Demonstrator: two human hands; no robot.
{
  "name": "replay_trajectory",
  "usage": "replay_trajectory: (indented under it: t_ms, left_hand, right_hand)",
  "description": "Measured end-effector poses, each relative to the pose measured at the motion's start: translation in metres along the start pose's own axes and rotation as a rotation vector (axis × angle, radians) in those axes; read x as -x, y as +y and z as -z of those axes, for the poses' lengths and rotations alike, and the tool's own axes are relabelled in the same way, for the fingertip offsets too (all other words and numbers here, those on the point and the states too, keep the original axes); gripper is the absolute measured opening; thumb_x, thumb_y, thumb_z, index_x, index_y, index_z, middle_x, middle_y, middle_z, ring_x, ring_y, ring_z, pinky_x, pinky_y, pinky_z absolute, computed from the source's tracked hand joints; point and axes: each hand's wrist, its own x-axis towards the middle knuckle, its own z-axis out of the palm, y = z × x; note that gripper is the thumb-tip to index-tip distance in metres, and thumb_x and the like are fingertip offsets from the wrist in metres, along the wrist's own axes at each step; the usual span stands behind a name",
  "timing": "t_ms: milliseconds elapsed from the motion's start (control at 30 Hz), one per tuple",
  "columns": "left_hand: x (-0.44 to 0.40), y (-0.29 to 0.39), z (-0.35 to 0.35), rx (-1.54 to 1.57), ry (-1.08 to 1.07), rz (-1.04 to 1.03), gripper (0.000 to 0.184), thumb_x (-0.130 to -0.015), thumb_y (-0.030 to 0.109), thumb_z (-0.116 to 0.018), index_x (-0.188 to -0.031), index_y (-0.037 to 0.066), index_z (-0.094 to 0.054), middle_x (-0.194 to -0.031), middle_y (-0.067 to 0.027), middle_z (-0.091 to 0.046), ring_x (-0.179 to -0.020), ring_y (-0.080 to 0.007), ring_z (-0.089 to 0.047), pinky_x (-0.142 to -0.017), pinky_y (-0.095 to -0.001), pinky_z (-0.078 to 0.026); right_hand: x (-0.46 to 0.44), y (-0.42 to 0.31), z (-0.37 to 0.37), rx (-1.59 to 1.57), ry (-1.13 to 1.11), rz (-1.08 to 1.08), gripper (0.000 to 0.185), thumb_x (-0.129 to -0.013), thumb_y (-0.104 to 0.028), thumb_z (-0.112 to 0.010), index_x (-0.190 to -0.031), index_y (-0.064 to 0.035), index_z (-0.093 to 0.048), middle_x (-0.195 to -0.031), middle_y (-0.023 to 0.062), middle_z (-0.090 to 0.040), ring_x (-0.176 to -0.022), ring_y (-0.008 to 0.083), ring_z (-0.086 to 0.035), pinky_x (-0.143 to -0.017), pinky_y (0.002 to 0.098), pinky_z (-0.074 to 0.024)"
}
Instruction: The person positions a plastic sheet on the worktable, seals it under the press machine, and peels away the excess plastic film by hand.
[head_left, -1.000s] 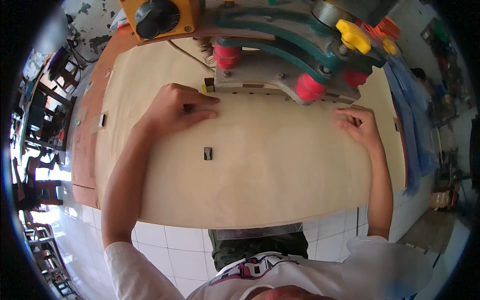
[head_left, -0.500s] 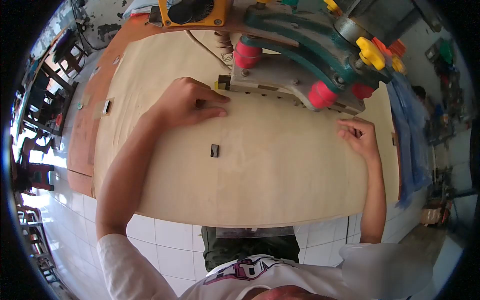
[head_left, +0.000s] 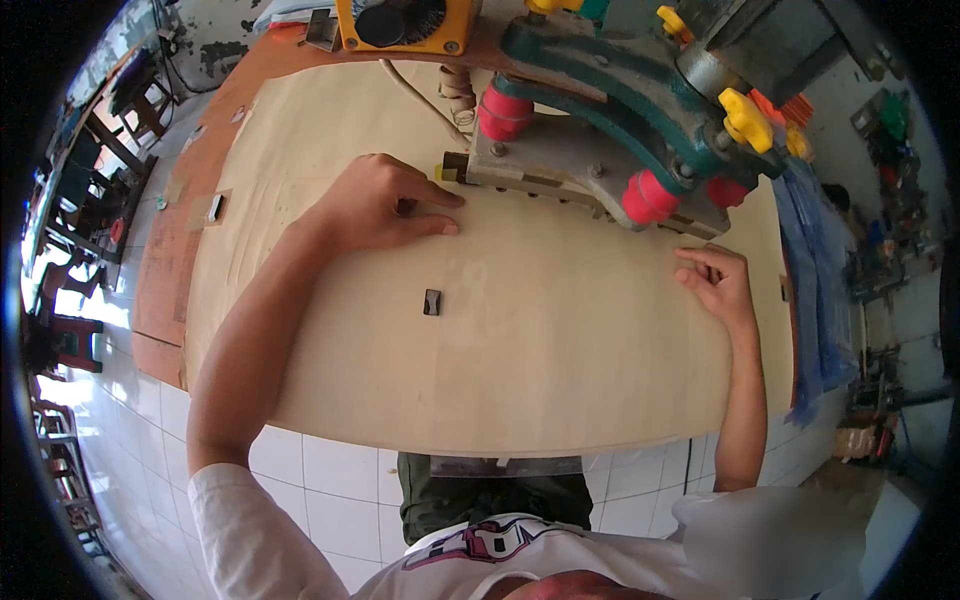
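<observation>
My left hand [head_left: 385, 207] rests on a pale board [head_left: 560, 350], thumb and forefinger stretched forward with a gap between them and nothing held. Just ahead of its fingertips is the left end of a metal press head [head_left: 565, 160], which hangs low over the board. Near the head's right end, my right hand [head_left: 718, 282] has its thumb and forefinger apart and its other fingers curled; nothing shows in it. A small black rectangular piece [head_left: 432, 302] with a grey middle lies on the board between my hands, nearer the left and touched by neither.
A green machine arm [head_left: 600, 100] with red cylinders [head_left: 650, 197] and yellow knobs [head_left: 745, 120] stands over the far right. A yellow box [head_left: 405, 25] sits at the back. Blue plastic sheeting [head_left: 820, 290] hangs along the right edge. A small taped piece [head_left: 215, 207] is at the left.
The whole view has shifted slightly. Both hands keep their pose and place on the board, and the black piece stays where it was.
</observation>
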Motion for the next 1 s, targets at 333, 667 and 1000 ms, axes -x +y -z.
replay_trajectory:
  t_ms: [333,667,1000]
  left_hand:
    - [0.0002,-0.0019,-0.0006,0.015,0.014,-0.017,0.028,-0.078,0.035,-0.078,-0.096,0.013,-0.078,-0.072,-0.0102,-0.07,-0.062,-0.023,-0.066,-0.061,-0.0342,-0.05]
    - [0.0001,-0.0051,-0.0011,0.011,0.007,-0.095,0.031,-0.08,0.028,-0.078,-0.103,0.007,-0.075,-0.069,-0.0118,-0.065,-0.056,-0.0229,-0.06,-0.056,-0.0344,-0.047]
    - [0.0019,-0.0038,-0.0031,0.023,0.036,-0.048,0.025,-0.079,0.03,-0.077,-0.095,0.01,-0.077,-0.078,-0.0118,-0.071,-0.064,-0.0247,-0.066,-0.062,-0.0354,-0.051]
  right_hand:
    - [0.0007,0.0017,-0.0007,0.005,0.016,0.016,0.029,-0.074,-0.012,-0.081,-0.102,-0.0061,-0.076,-0.061,-0.0034,-0.046,-0.053,0.0055,-0.037,-0.049,0.0237,-0.0294]
    - [0.0008,0.0014,-0.0011,0.005,0.014,0.012,0.029,-0.073,-0.013,-0.082,-0.101,-0.0065,-0.076,-0.06,-0.004,-0.045,-0.053,0.0054,-0.036,-0.049,0.0239,-0.0285]
    - [0.0001,-0.003,-0.0017,0.021,0.002,0.004,0.03,-0.074,-0.015,-0.082,-0.102,-0.0063,-0.076,-0.063,-0.005,-0.045,-0.055,0.005,-0.034,-0.049,0.0235,-0.0273]
